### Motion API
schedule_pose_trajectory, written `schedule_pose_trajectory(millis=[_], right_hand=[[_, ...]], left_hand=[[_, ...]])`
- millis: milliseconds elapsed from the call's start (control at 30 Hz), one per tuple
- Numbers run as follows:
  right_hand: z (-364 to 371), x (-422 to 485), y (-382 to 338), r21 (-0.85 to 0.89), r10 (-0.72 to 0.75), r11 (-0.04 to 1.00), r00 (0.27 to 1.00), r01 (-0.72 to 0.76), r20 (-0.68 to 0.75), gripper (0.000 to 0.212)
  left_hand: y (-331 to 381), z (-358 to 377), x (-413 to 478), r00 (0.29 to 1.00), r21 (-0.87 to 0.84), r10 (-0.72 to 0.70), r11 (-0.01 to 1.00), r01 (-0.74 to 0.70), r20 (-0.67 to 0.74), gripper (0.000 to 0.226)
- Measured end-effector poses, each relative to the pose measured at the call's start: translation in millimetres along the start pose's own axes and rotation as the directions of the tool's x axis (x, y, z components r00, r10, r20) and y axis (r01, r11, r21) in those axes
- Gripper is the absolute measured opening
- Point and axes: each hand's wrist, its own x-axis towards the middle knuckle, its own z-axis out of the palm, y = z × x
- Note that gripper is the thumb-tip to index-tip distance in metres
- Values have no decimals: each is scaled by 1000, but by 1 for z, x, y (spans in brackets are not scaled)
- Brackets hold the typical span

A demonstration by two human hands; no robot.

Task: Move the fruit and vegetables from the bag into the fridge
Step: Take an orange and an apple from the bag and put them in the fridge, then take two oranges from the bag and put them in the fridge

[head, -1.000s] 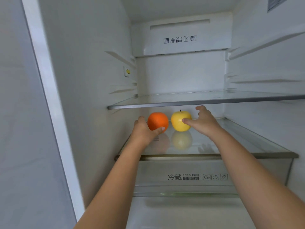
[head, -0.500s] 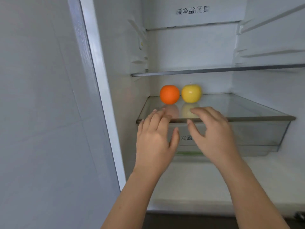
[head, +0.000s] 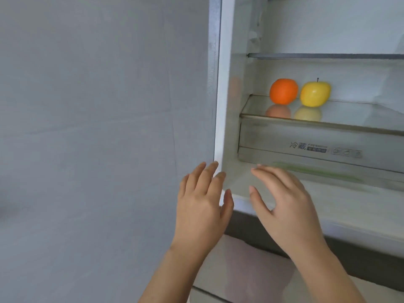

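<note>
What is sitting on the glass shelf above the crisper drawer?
An orange and a yellow apple stand side by side on the glass shelf. The drawer beneath is translucent; its contents cannot be made out.

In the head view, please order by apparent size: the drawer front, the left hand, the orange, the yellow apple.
1. drawer front, though cut off at the right edge
2. left hand, enlarged by nearness to the camera
3. orange and yellow apple: they look alike, so no ranking

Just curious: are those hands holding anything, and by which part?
Nothing: left hand and right hand are open and empty, below the round orange.
</note>
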Motion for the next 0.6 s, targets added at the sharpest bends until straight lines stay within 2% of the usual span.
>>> schedule_pose_trajectory(millis=[133, 267, 433, 600], right_hand=[[14, -13, -31, 150, -125, 982, 989, 112, 77, 39], [28, -33, -70, 301, -268, 928, 955, 221, 124, 40], [49, -77, -132, 502, -453, 800, 879, 328, 148, 40], [46, -117, -201, 681, -600, 634, 789, 368, 133, 40]], left_hand=[[-8, -34, -31, 992, 149, -125, 981, 127, -21, 32], [-14, -76, -76, 962, 285, -268, 919, 271, -48, 33], [-18, -139, -146, 900, 459, -422, 783, 420, -104, 32], [-6, -205, -198, 802, 587, -557, 583, 562, -216, 33]])
